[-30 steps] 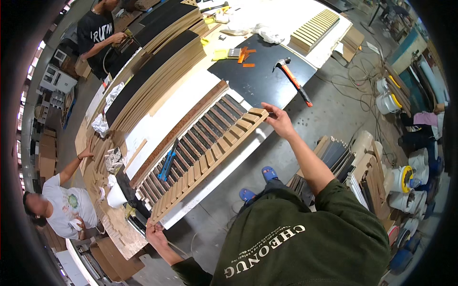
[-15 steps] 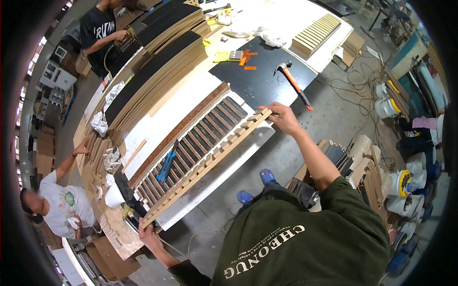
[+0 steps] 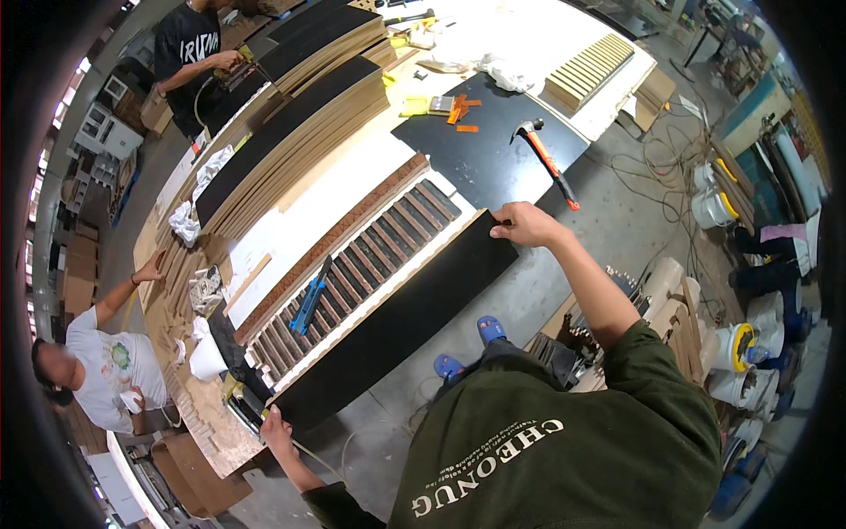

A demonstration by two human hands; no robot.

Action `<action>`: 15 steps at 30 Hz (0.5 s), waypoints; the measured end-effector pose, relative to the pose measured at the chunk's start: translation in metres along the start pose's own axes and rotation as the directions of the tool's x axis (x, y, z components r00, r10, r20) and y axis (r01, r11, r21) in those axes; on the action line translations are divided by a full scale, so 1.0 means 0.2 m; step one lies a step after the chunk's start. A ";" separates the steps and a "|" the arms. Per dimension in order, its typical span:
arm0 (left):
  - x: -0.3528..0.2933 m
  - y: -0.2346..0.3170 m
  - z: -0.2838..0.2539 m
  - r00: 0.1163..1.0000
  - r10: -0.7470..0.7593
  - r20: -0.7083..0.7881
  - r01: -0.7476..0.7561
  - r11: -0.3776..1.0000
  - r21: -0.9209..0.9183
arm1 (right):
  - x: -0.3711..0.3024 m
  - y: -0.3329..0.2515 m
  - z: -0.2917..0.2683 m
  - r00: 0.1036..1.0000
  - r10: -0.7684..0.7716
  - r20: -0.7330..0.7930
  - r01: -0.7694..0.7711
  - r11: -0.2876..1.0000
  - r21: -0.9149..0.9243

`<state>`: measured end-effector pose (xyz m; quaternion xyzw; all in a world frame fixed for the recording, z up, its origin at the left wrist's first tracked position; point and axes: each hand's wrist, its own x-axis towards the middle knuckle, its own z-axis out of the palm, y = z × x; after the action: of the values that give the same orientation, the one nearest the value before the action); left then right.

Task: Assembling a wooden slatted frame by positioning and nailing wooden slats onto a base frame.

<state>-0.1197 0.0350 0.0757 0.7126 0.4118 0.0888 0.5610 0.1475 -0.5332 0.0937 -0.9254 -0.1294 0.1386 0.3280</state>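
Note:
A long black-faced panel (image 3: 397,322) stretches across the bench's near side, its black face turned toward me. My right hand (image 3: 526,225) pinches its far right corner, thumb and fingers closed. At the near left corner, my left hand (image 3: 279,432) grips the other end. Right behind the panel lies a jig (image 3: 388,231) with a row of brown slats and dark gaps, bordered by white and reddish-brown strips. A blue and black hand tool (image 3: 308,304) rests across the slats.
A claw hammer (image 3: 546,163) and orange pieces (image 3: 460,110) lie on a dark sheet (image 3: 432,141). Stacked black-topped boards (image 3: 291,132) stand behind. One co-worker (image 3: 189,62) holds a tool at back left; another (image 3: 115,361) stands left. Cables (image 3: 652,167) cross the floor.
The panel has turned over in my hands: its notched wooden edge showed before, its black face shows now. Both hands remain at its ends.

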 end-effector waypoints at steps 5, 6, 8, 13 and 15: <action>0.18 -0.13 0.06 0.996 -0.080 -0.029 0.085 0.967 0.242 | 0.07 0.04 0.09 0.988 0.143 0.061 -0.137 0.987 -0.083; 0.18 -0.13 0.09 0.996 -0.069 -0.048 0.079 0.959 0.271 | 0.08 0.04 0.11 0.993 0.115 -0.014 -0.116 0.991 -0.070; 0.24 -0.21 0.09 0.997 -0.026 -0.069 0.047 0.949 0.311 | 0.09 0.05 0.12 0.990 0.143 -0.007 -0.143 0.988 -0.061; 0.36 -0.33 0.04 0.997 -0.001 -0.077 0.033 0.910 0.412 | 0.10 0.03 0.15 0.978 0.206 -0.036 -0.206 0.979 0.007; 0.40 -0.35 0.04 0.996 0.038 -0.085 0.005 0.892 0.452 | 0.10 0.01 0.14 0.968 0.251 -0.022 -0.252 0.968 -0.010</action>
<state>-0.0979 0.0869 -0.0148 0.8220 0.4405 0.0281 0.3599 0.1574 -0.5112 0.0683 -0.9378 -0.0086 0.1689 0.3032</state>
